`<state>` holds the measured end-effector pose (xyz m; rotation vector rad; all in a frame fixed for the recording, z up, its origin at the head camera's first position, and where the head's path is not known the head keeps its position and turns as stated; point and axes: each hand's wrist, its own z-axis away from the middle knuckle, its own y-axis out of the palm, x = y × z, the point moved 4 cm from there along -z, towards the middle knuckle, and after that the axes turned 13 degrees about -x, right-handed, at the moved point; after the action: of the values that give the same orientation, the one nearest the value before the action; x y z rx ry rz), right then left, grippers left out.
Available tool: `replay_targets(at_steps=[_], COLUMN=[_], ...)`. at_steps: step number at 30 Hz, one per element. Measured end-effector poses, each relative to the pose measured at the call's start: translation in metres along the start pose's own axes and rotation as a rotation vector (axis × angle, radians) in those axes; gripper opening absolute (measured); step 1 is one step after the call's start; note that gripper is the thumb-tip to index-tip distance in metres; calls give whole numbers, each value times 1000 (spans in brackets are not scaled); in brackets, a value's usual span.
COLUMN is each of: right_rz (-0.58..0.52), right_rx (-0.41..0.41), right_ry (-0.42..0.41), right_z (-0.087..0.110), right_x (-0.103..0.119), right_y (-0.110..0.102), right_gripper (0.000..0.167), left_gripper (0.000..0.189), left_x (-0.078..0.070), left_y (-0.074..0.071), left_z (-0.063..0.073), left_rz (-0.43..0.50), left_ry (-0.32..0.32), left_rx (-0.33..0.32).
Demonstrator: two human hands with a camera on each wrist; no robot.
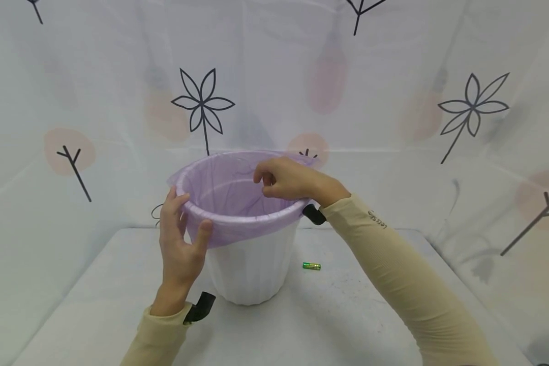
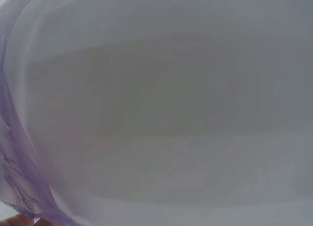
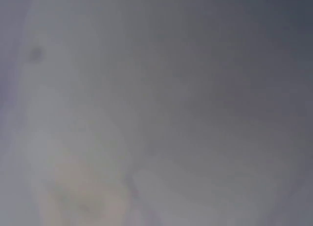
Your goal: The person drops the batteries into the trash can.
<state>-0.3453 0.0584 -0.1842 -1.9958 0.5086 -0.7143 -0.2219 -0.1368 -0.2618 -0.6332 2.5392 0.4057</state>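
Note:
A white bin (image 1: 251,269) stands on the table, lined with a thin purple bag (image 1: 224,183) folded over its rim. My left hand (image 1: 181,254) rests at the bin's left side, fingertips at the rim and thumb spread against the bag in front. Over the opening, near the right rim, hovers my right hand (image 1: 290,179) with loosely bent fingers. A gap shows between its index finger and thumb, and no object is visible there. In the left wrist view, fingertips (image 2: 19,220) touch the purple bag (image 2: 29,182) beside the bin wall (image 2: 171,113). The right wrist view is blurred.
A small green battery (image 1: 311,266) lies on the white table (image 1: 338,315), right of the bin. Behind and at both sides hangs a white curtain (image 1: 265,76) with flower and twig drawings. Black straps (image 1: 200,307) sit at both wrists.

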Motion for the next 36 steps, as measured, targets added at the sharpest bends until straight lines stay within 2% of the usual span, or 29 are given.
replay_targets(at_steps=[7, 18, 21, 28, 36], right_rz=[-10, -7, 23, 54, 44], right_rx=[-17, -128, -166, -260, -274], right_ry=[-1, -12, -31, -71, -2], right_z=[2, 19, 28, 58, 90], right_x=[-1, -1, -2, -7, -22], right_y=[-5, -28, -35, -51, -56], right_gripper=[22, 20, 17, 12, 17], left_gripper=[57, 62, 61, 54, 52], left_x=[-1, 10, 13, 9, 8], left_y=[1, 2, 2, 1, 0], left_z=[-3, -7, -9, -7, -2], left_rz=[-2, 1, 8, 7, 7], left_ry=[-13, -32, -33, -5, 8], left_rx=[3, 6, 7, 1, 3])
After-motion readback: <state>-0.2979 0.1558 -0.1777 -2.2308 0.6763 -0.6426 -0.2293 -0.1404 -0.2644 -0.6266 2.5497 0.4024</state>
